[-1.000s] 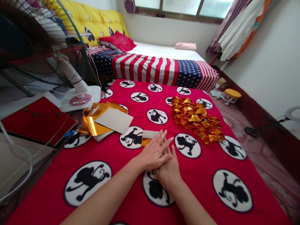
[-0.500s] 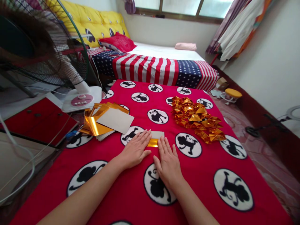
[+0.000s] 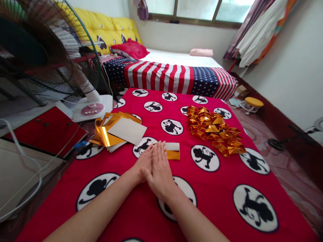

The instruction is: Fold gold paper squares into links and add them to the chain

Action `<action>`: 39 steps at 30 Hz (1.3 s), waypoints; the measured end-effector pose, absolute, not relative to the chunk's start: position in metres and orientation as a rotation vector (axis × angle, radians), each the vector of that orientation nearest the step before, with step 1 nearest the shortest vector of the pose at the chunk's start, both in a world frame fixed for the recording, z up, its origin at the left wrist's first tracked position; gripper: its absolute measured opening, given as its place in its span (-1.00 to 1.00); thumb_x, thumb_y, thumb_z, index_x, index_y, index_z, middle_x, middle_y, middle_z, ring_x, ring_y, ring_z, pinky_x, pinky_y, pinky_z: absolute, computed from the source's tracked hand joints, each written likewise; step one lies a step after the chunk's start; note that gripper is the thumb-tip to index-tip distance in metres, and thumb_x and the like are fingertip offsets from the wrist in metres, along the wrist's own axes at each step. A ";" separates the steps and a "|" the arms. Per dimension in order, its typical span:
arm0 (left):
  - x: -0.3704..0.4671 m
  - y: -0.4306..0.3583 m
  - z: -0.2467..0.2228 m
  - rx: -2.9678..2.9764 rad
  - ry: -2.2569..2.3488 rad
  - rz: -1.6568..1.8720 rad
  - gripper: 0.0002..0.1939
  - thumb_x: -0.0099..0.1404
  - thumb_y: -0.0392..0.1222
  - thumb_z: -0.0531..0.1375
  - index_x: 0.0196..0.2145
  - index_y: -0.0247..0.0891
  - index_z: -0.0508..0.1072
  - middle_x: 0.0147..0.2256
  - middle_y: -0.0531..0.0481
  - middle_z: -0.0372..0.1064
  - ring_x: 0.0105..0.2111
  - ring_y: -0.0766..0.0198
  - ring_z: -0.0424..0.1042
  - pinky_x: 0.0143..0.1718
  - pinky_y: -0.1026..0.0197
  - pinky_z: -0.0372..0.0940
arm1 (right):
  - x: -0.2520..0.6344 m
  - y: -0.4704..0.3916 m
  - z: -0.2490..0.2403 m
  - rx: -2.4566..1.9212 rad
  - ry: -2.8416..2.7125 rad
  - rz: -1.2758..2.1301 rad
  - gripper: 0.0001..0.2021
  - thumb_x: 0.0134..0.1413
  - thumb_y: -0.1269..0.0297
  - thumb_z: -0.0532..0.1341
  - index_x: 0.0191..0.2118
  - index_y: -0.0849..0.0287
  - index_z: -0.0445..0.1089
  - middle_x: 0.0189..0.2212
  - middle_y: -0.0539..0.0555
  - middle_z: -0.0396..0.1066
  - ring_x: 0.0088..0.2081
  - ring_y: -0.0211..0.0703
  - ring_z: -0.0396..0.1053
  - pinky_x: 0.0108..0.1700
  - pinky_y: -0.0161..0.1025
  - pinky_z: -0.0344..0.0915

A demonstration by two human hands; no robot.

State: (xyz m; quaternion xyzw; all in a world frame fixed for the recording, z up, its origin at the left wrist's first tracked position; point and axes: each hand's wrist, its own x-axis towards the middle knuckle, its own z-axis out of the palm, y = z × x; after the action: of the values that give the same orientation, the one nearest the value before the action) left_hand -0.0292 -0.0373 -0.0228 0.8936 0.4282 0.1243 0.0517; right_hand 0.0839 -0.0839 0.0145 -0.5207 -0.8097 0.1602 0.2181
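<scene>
A sheet of gold foil paper (image 3: pixel 173 155), partly folded so that a grey-white strip shows along its far side, lies flat on the red cloth (image 3: pixel 212 201). My right hand (image 3: pixel 160 171) rests flat over part of my left hand, its fingers stretched out across the sheet's left part. Beneath it, my left hand (image 3: pixel 142 164) also lies flat, with its fingers partly covered. Both hands hide the left end of the sheet. To the left is a stack of gold and grey paper sheets (image 3: pixel 127 130). Several folded gold paper pieces (image 3: pixel 214 129) sit in a cluster to the right.
An electric fan (image 3: pixel 89 107) stands at the left, near a red-topped box (image 3: pixel 47 126). Beyond the far edge is a bed with a flag-patterned cover (image 3: pixel 169 75). A yellow stool (image 3: pixel 253 102) stands on the floor at the right.
My right hand has slid left from the sheet's right end onto my left hand, uncovering that end. The view has shifted slightly.
</scene>
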 end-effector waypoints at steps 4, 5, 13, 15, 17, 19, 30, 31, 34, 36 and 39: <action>-0.026 -0.039 -0.015 2.742 1.329 0.269 -0.38 0.39 -0.07 -0.01 0.33 -0.32 0.02 0.35 -0.17 -0.09 0.35 0.13 -0.09 0.34 0.00 -0.17 | 0.096 -0.082 0.006 -1.461 -2.253 0.421 -0.05 0.18 -0.15 0.07 0.38 0.51 -0.30 0.39 0.36 -0.34 0.40 0.10 -0.47 0.36 0.08 -0.16; -0.026 -0.040 -0.011 2.737 1.341 0.257 -0.36 0.38 -0.09 0.01 0.34 -0.33 0.01 0.35 -0.17 -0.10 0.36 0.12 -0.11 0.34 0.01 -0.16 | 0.102 -0.083 0.005 -1.478 -2.263 0.410 -0.06 0.19 -0.15 0.06 0.39 0.49 -0.30 0.39 0.34 -0.33 0.40 0.08 -0.46 0.37 0.07 -0.17; -0.025 -0.045 0.004 2.750 1.336 0.262 -0.36 0.39 -0.05 0.00 0.34 -0.32 0.01 0.38 -0.16 -0.20 0.37 0.12 -0.19 0.33 -0.02 -0.16 | 0.155 -0.085 0.004 -1.672 -2.394 0.265 -0.19 0.22 -0.18 -0.02 0.37 0.36 -0.08 0.38 0.27 -0.23 0.40 0.05 -0.26 0.36 0.08 -0.20; -0.026 -0.045 0.003 2.751 1.338 0.274 -0.36 0.40 -0.02 -0.02 0.34 -0.32 -0.01 0.38 -0.15 -0.21 0.38 0.13 -0.20 0.33 -0.02 -0.16 | 0.162 -0.085 0.004 -1.714 -2.378 0.212 -0.22 0.23 -0.15 0.00 0.37 0.32 -0.07 0.38 0.24 -0.25 0.40 0.04 -0.26 0.35 0.08 -0.19; -0.027 -0.045 0.003 2.742 1.335 0.264 -0.36 0.41 0.01 -0.04 0.34 -0.32 -0.02 0.38 -0.15 -0.20 0.38 0.14 -0.20 0.33 -0.02 -0.16 | 0.165 -0.085 0.003 -1.742 -2.357 0.168 -0.24 0.22 -0.11 0.03 0.37 0.31 -0.06 0.39 0.22 -0.27 0.40 0.03 -0.28 0.35 0.07 -0.17; -0.027 -0.044 0.006 2.720 1.334 0.234 -0.35 0.42 0.05 -0.04 0.34 -0.33 -0.01 0.37 -0.17 -0.19 0.37 0.12 -0.19 0.33 -0.05 -0.15 | 0.166 -0.086 0.001 -1.748 -2.349 0.142 -0.24 0.22 -0.08 0.05 0.37 0.31 -0.06 0.39 0.21 -0.28 0.40 0.03 -0.29 0.35 0.07 -0.17; 0.042 -0.059 0.025 2.563 1.073 0.405 -0.12 0.33 0.31 -0.10 0.35 -0.44 -0.07 0.37 -0.32 -0.27 0.39 0.01 -0.35 0.35 -0.08 -0.19 | 0.165 -0.085 -0.009 -1.706 -2.368 0.130 -0.30 0.08 0.26 0.15 0.35 0.17 0.03 0.37 0.18 -0.09 0.37 0.12 -0.14 0.33 0.14 -0.16; 0.045 -0.059 0.022 2.536 1.069 0.410 -0.12 0.33 0.31 -0.11 0.35 -0.44 -0.06 0.37 -0.32 -0.28 0.39 0.02 -0.35 0.35 -0.08 -0.18 | 0.165 -0.085 -0.010 -1.708 -2.366 0.132 -0.30 0.08 0.27 0.16 0.35 0.15 0.03 0.37 0.18 -0.10 0.37 0.12 -0.13 0.34 0.13 -0.16; 0.040 -0.056 0.012 2.506 1.090 0.428 -0.08 0.31 0.33 -0.08 0.37 -0.41 -0.15 0.38 -0.29 -0.33 0.39 0.05 -0.34 0.35 -0.05 -0.19 | 0.165 -0.085 -0.009 -1.706 -2.349 0.108 -0.29 0.11 0.22 0.14 0.37 0.19 -0.03 0.38 0.17 -0.17 0.39 0.08 -0.21 0.35 0.09 -0.18; 0.029 -0.055 0.006 2.507 1.149 0.417 -0.05 0.29 0.35 -0.07 0.38 -0.39 -0.20 0.38 -0.27 -0.32 0.39 0.06 -0.32 0.36 -0.04 -0.20 | 0.165 -0.086 -0.007 -1.714 -2.342 0.096 -0.29 0.15 0.19 0.11 0.38 0.26 -0.07 0.39 0.17 -0.20 0.40 0.05 -0.25 0.35 0.07 -0.19; 0.008 -0.054 0.001 2.535 1.261 0.344 -0.05 0.29 0.36 -0.08 0.36 -0.44 -0.13 0.38 -0.31 -0.30 0.38 0.03 -0.28 0.34 -0.05 -0.16 | 0.165 -0.087 -0.004 -1.730 -2.336 0.095 -0.32 0.20 0.16 0.06 0.37 0.32 -0.06 0.39 0.18 -0.23 0.40 0.01 -0.27 0.36 0.05 -0.21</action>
State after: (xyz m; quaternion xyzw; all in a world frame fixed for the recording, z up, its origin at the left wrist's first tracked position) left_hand 0.0079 -0.0539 0.0012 0.8795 0.4375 0.1193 0.1442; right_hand 0.1652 -0.0870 -0.0038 -0.5908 -0.7978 0.0324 0.1163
